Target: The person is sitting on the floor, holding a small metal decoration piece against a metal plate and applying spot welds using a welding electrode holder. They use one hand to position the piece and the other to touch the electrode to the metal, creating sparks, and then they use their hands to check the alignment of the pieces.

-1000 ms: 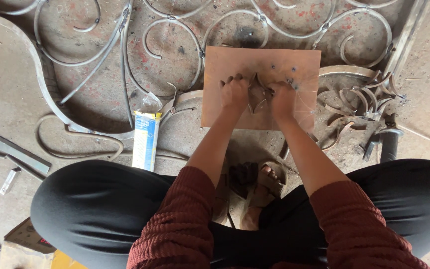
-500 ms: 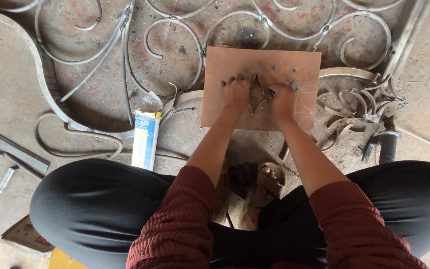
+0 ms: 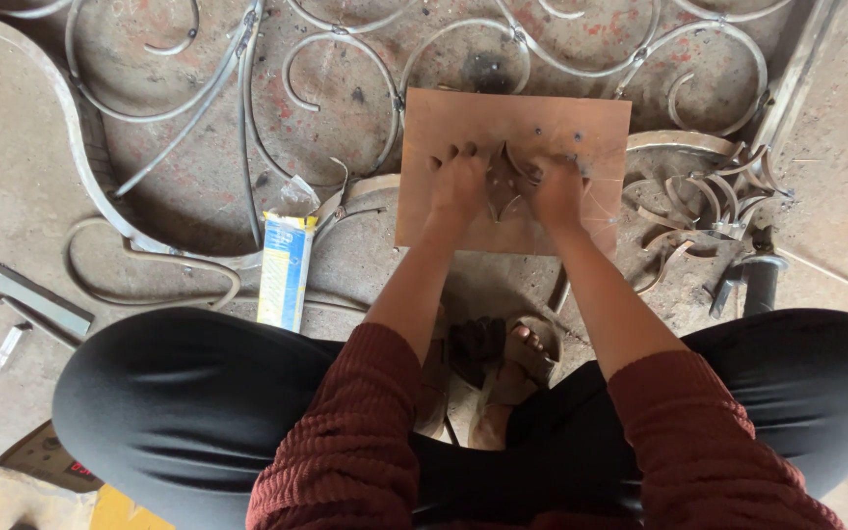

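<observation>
Hardly anything has moved since the earlier frame: both hands stay pressed on the curved metal pieces [image 3: 505, 184]. The left hand [image 3: 458, 188] and right hand [image 3: 558, 191] clamp them from either side, flat on the brown board [image 3: 463, 118]. A yellow-blue packet [image 3: 285, 270] lies well left of the left hand, scrollwork [image 3: 345, 59] beyond.

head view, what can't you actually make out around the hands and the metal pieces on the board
- Head view: left hand and right hand cover most of the curved metal pieces, so their full shape and the grip stay hidden.
- Scrollwork grille: cut off by the top edge.
- Yellow-and-blue packet: print too small.
</observation>
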